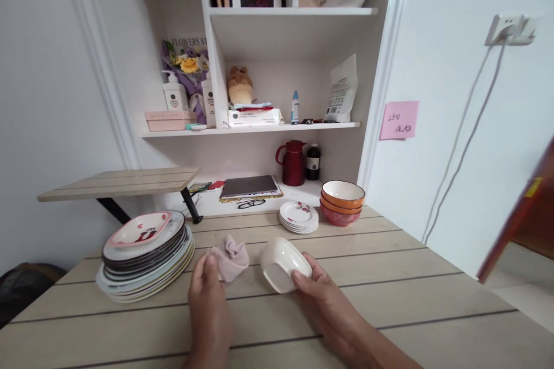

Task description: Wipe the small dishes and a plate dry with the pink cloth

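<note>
One pinkish cloth, pinched in the left hand. One white dish, tilted, gripped in the right hand, near the cloth. Bowls, stacked: three. Small plates, large plates: one stack each, exact counts unclear. Surface: slatted wooden tabletop. Room: white shelving, one pink note.

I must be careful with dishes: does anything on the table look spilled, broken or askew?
I see no spill or breakage. The plate stack on the left looks slightly odd: its edges are uneven, and the top dish is squarish, unlike the rounder ones below.
</note>
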Demonstrator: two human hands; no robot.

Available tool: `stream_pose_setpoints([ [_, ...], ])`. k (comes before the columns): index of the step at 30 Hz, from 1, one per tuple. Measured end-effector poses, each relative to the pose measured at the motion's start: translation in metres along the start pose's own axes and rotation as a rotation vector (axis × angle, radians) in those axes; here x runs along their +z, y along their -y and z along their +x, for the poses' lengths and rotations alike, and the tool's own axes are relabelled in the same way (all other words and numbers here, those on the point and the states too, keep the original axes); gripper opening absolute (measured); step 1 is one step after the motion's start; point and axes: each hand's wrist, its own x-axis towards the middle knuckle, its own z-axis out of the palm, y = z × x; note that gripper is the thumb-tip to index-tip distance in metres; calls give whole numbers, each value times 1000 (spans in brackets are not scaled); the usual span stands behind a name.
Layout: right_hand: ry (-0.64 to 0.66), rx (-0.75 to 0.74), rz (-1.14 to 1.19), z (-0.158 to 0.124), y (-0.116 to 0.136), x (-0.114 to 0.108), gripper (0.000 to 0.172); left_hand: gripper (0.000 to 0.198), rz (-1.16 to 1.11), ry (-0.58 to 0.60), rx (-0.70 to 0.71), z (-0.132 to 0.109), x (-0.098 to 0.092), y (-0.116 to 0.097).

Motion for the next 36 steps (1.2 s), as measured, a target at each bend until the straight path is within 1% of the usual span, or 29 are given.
stream_pose_setpoints([
  [1,5,15,-34,-2,0,3,30,25,56,33,53,-10,3,1],
  [2,13,26,-58,-5,0,5,29,25,103,91,102,-19,6,1],
  [3,24,30,-70,-6,-1,7,29,25,151,174,146,-26,9,1],
  [5,42,18,-69,-9,-1,9,28,23,264,384,272,-38,13,2],
  [7,41,0,-64,-8,0,8,29,24,361,564,402,-42,14,3],
  [8,38,-7,-63,-7,0,7,29,25,396,633,452,-42,14,5],
  [9,35,-14,-61,-7,0,6,29,27,422,689,487,-41,14,7],
  [11,33,-23,-57,-6,0,5,29,29,454,751,523,-36,13,11],
  [13,34,-15,-48,-6,-1,6,28,30,471,750,542,-32,11,14],
  [16,21,12,7,-10,-3,11,28,28,456,683,548,-31,10,14],
  [20,-16,-4,135,-11,-2,15,37,23,327,594,448,-36,12,11],
  [24,-14,-25,161,-8,-1,12,35,25,277,525,361,-41,15,9],
  [26,-26,-32,167,-6,-1,10,36,27,220,478,274,-42,16,13],
  [28,-53,-50,156,-6,-1,8,37,33,168,419,137,-42,15,22],
  [30,-82,-79,121,-6,0,7,37,40,168,387,-12,-43,14,34],
  [31,-90,-95,95,-6,0,7,36,41,178,394,-73,-44,13,41],
  [33,-77,-112,20,-7,1,7,33,43,158,462,-158,-47,11,52],
  [36,-19,-104,-170,-9,2,6,27,43,43,550,-283,-52,11,58],
])
